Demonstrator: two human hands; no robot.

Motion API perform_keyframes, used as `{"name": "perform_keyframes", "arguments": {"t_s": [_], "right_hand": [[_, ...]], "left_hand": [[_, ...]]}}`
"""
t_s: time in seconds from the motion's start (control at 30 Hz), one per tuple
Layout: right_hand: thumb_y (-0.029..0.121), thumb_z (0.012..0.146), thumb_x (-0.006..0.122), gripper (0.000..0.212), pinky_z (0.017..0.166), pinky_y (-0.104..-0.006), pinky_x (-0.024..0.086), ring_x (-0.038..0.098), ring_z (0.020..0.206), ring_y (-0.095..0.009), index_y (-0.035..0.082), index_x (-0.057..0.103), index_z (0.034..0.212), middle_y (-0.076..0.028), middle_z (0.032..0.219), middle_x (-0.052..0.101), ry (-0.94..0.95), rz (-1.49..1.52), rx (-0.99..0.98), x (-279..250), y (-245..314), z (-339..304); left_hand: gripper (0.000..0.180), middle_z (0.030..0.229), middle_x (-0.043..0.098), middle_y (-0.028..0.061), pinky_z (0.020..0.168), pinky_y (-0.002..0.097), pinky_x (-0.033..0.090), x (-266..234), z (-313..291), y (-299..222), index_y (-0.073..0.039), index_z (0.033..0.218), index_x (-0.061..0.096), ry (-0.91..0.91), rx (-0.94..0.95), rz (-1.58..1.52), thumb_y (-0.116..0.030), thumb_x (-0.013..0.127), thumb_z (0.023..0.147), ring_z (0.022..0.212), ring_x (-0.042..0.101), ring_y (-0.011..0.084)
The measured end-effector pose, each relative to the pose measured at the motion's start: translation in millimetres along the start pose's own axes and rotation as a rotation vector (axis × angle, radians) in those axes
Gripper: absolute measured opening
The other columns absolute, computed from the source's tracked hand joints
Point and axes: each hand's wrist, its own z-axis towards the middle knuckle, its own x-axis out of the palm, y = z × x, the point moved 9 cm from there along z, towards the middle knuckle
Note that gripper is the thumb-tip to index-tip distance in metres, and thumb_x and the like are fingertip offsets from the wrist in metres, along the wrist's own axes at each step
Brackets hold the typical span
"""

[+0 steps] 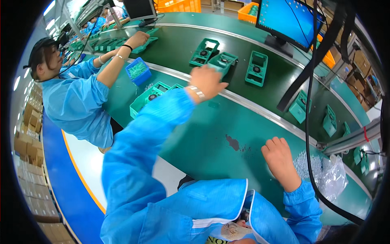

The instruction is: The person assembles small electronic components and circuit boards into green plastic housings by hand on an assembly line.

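Observation:
My left hand [208,82] reaches across the metal rail to the belt. Its fingers are closed at the near end of a green plastic housing [226,61] with a round black part, though the fingertips are partly hidden. That housing overlaps a similar green frame [204,52] on its left. My right hand [278,159] lies on the green worktable [199,140], fingers curled in, with no object showing in it. Close to its wrist are a clear plastic bag [334,177] and a heap of small pale pieces [305,164].
Another green housing [256,68] lies on the dark belt [178,44], with several more to the right. A co-worker [77,97] at left reaches to the belt near a blue bin [138,71]. A monitor [289,20] stands behind the belt; a black cable [309,122] hangs at right.

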Motion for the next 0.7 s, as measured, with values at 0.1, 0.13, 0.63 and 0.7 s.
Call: {"name": "perform_keyframes", "arguments": {"t_s": [0.1, 0.13, 0.63, 0.7], "right_hand": [[0.012, 0.073, 0.066, 0.009, 0.073, -0.0384, 0.045, 0.056, 0.08, -0.025, 0.011, 0.058, 0.068, -0.007, 0.076, 0.053, 0.038, -0.033, 0.034, -1.4, 2.8, -14.8], [0.012, 0.074, 0.065, 0.009, 0.074, -0.0382, 0.045, 0.056, 0.08, -0.024, 0.011, 0.058, 0.068, -0.007, 0.075, 0.052, 0.025, 0.012, 0.008, -3.2, 5.1, -15.9], [0.009, 0.084, 0.078, 0.014, 0.082, -0.043, 0.054, 0.067, 0.091, -0.031, 0.004, 0.074, 0.096, -0.009, 0.092, 0.072, -0.054, 0.656, 0.33, 21.6, -35.3, -40.8], [0.009, 0.084, 0.078, 0.011, 0.082, -0.0425, 0.054, 0.066, 0.091, -0.031, 0.005, 0.074, 0.093, -0.008, 0.091, 0.071, -0.056, 0.597, 0.291, 21.9, -27.6, -37.4]], "left_hand": [[0.041, 0.082, 0.073, 0.0112, 0.074, 0.0506, 0.053, -45.5, -71.4, 20.3, -0.01, 0.088, 0.077, 0.138, 0.024, 0.033, -0.05, 0.07, 0.091, 0.091, 0.069, 0.0334], [0.039, 0.084, 0.073, 0.0123, 0.077, 0.0502, 0.052, -58.2, -98.0, 30.3, -0.008, 0.088, 0.076, 0.121, 0.008, 0.043, -0.047, 0.074, 0.089, 0.093, 0.068, 0.0343], [0.049, 0.102, 0.07, 0.0095, 0.084, 0.0453, 0.044, -30.7, -213.4, 51.2, -0.009, 0.138, 0.061, -0.03, -0.115, -0.155, -0.007, 0.071, 0.09, 0.092, 0.065, 0.0296], [0.044, 0.096, 0.067, 0.009, 0.075, 0.0416, 0.046, -42.2, -214.2, 18.4, -0.011, 0.133, 0.065, -0.078, -0.055, -0.216, -0.007, 0.072, 0.089, 0.084, 0.064, 0.0284]]}}
